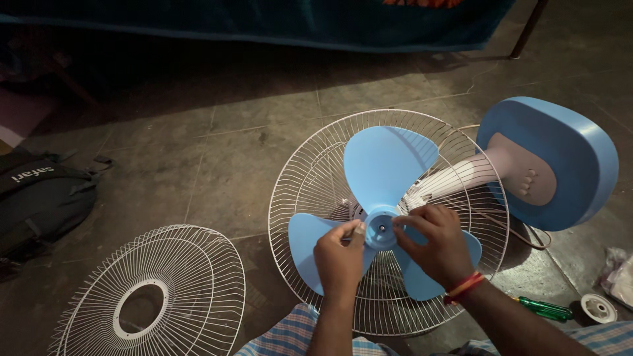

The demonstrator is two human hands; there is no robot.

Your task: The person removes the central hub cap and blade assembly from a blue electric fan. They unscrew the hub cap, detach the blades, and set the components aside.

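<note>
My left fingers are pinched together on the left edge of the round light-blue plastic hub of the three-bladed blue plastic fan blade, and my right fingers curl closed against the hub's right side, so both hands clamp it from opposite sides. The left hand and right hand sit just in front of the blade, which lies inside the white wire rear guard, itself resting on the grey tiled floor. I judge the step in hand to be working the blade at its shaft; the next move would call for a steady, even grip on the hub with the blade kept square to the guard.

Behind the guard runs the white ribbed neck to the blue rounded base, tipped on its side. The detached white wire front guard lies well to my left, a green-handled screwdriver and a small white round cap to my right.
</note>
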